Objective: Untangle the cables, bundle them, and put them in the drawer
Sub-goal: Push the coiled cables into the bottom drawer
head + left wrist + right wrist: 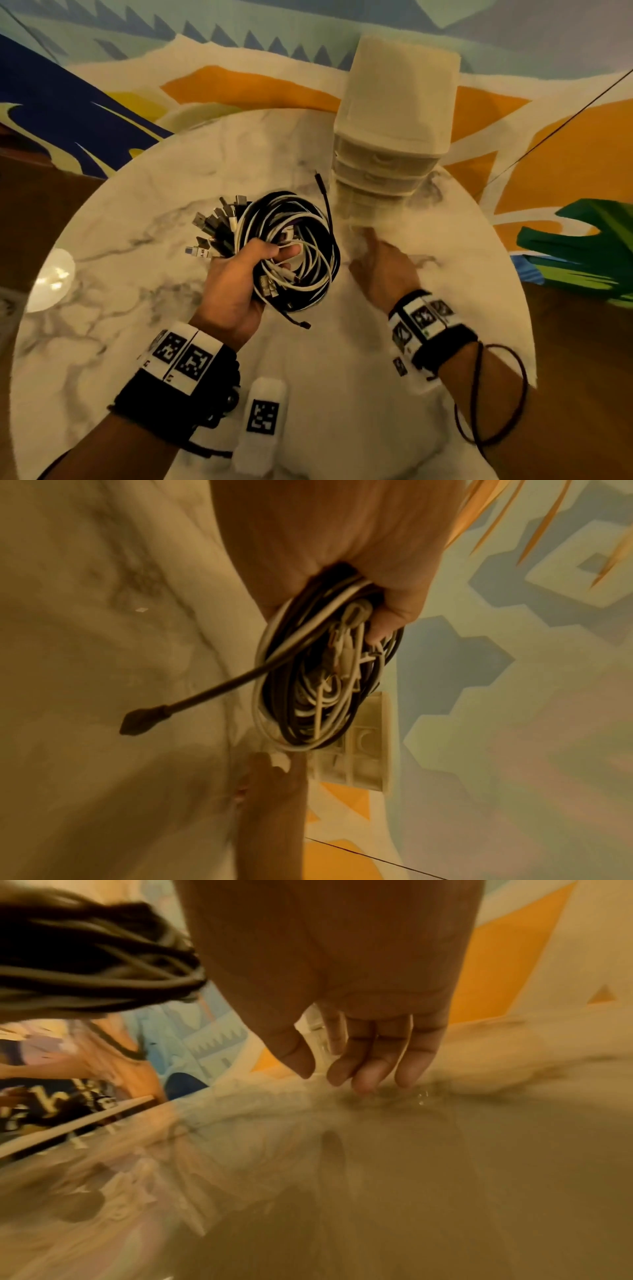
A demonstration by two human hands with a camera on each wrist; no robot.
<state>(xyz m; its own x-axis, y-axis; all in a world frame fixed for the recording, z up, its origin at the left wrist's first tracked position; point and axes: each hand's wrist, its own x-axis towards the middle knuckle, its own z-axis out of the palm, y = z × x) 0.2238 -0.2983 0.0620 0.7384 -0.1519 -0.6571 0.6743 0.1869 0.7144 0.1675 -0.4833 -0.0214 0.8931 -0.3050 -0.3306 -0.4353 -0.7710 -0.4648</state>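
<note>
Broadly, the round white marble-veined tabletop (137,308) fills most of the head view, its curved edge running along the left and right sides, with bare stone in the lower middle. At upper centre stands the tall translucent white plastic drawer unit (394,120), its stacked drawers facing the person. Just left of it, the coiled bundle of black and white cables (291,246) is gripped in the left hand (236,287), fingers curled round the loops, metal plug ends fanning out to the upper left (one black end pokes up beside the drawers). The right hand (383,270) reaches to the unit's base, fingers relaxed and loosely extended, holding nothing. A small white tagged block (262,425) lies at the bottom.
</note>
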